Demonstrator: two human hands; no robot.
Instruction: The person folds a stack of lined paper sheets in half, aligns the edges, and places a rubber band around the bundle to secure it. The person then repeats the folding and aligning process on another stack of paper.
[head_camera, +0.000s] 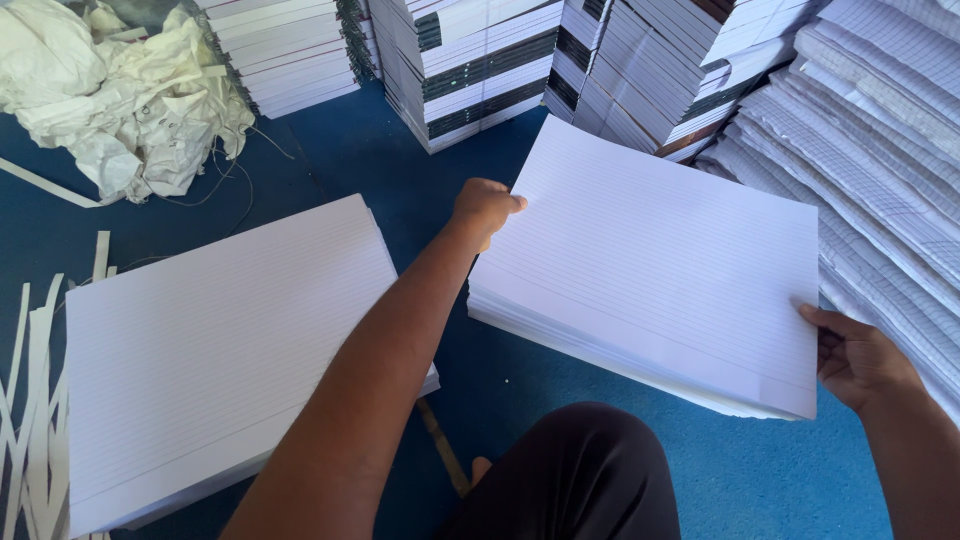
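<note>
Head view: right hand (858, 358) fingers under paper stack (655, 265).

Your left hand (485, 208) and right hand (858, 358) are both bare: no gloves, rings or watch show. Your forearms are uncovered right to the frame's lower edge, so no sleeve is in view. Over your knee (580, 470) you wear dark, nearly black cloth, plain and smooth, without any visible pattern or seam.
</note>
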